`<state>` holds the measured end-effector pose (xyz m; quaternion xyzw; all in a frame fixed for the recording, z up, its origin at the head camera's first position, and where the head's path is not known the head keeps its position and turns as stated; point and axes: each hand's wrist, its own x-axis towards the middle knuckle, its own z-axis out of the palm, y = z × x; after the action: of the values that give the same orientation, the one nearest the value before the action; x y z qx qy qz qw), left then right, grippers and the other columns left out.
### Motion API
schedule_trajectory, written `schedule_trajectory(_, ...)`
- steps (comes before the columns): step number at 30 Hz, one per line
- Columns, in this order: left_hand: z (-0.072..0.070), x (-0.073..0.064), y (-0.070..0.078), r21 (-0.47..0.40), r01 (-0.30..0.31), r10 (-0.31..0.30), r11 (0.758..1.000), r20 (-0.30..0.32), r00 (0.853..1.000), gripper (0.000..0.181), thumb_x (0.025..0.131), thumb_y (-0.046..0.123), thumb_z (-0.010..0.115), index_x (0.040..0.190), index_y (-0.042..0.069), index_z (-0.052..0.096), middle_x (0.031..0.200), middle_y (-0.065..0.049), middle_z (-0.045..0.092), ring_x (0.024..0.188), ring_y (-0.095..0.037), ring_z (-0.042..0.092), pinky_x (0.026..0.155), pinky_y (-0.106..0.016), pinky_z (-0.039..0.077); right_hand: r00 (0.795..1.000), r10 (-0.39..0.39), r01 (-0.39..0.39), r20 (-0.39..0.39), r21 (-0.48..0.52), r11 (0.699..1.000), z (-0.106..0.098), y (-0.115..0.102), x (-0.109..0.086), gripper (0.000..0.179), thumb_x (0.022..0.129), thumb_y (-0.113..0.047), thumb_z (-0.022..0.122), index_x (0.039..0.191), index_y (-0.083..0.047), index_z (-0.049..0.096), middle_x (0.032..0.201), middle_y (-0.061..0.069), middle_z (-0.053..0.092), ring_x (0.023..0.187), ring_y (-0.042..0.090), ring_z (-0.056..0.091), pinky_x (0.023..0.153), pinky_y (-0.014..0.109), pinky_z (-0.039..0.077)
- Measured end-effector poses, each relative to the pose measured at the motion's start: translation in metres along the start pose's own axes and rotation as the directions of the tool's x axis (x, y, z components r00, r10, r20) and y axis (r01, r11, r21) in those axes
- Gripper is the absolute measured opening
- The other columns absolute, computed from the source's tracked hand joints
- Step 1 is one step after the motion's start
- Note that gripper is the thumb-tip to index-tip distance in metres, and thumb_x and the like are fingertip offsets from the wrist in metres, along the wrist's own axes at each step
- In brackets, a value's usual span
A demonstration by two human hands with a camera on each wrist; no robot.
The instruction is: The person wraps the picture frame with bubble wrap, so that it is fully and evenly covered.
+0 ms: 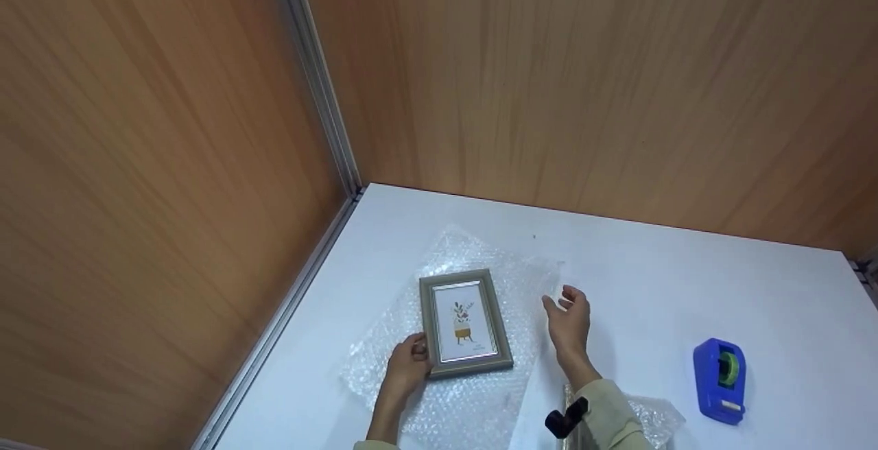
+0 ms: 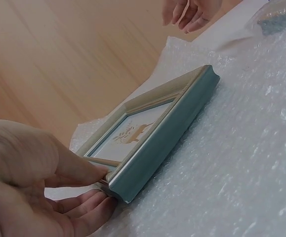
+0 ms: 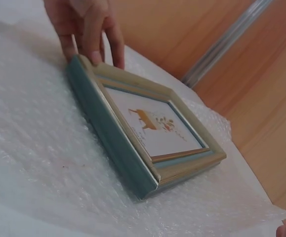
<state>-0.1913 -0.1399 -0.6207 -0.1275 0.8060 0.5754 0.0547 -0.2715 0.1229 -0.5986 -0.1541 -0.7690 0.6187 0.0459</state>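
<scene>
A picture frame (image 1: pixel 466 369) with a greenish-grey border and a plant drawing lies face up on a sheet of bubble wrap (image 1: pixel 384 347). My left hand (image 1: pixel 408 362) pinches its lower left edge; in the left wrist view the thumb (image 2: pixel 86 170) rests on top and the fingers reach under the border. In the right wrist view the frame's blue-green side (image 3: pixel 110 133) faces the camera. Beside the wrap's right edge, my right hand (image 1: pixel 571 323) is held with loosely bent fingers and nothing in them. Whether its fingertips touch the wrap, I cannot tell.
A blue tape dispenser (image 1: pixel 719 381) with a greenish roll stands on the white table (image 1: pixel 651 306) at the right. More bubble wrap (image 1: pixel 655 414) lies by the right sleeve, partly covered by it. Wood-grain panels (image 1: pixel 583 93) rise behind and at the left.
</scene>
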Motion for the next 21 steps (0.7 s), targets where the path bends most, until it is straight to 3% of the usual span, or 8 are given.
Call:
schedule_trajectory(7,0.000,0.001,0.000,0.003,0.023,-0.023,1.000,-0.004,1.000,0.052,0.081,-0.001,0.060,0.130,-0.006,0.044,0.102,-0.014,0.061,0.094,-0.025,0.062,0.077,-0.032,0.052,0.993,0.106,-0.108,0.044,0.044,0.993,0.001,0.008,0.005,0.042,0.093,-0.016,0.052,0.130,0.001,0.041,0.124,0.018,0.048,0.113,0.031,0.049,0.096,0.041,0.042)
schedule_trajectory(12,-0.001,0.001,-0.001,0.014,-0.002,0.002,1.000,0.007,1.000,0.052,0.079,-0.004,0.059,0.129,-0.008,0.044,0.101,-0.015,0.059,0.091,-0.024,0.061,0.074,-0.033,0.052,0.995,0.096,-0.098,0.039,0.057,0.994,0.003,0.011,0.006,0.034,0.092,-0.013,0.053,0.122,0.003,0.050,0.114,0.019,0.055,0.105,0.029,0.057,0.088,0.032,0.049)
schedule_trajectory(21,0.000,0.002,0.000,0.010,0.014,-0.014,1.000,0.001,1.000,0.053,0.079,-0.004,0.058,0.130,-0.007,0.043,0.101,-0.014,0.059,0.092,-0.024,0.061,0.074,-0.032,0.053,0.994,0.104,-0.106,0.030,0.072,0.992,0.004,0.018,0.010,0.027,0.088,-0.011,0.060,0.113,0.000,0.059,0.108,0.017,0.062,0.094,0.021,0.061,0.071,0.019,0.051)
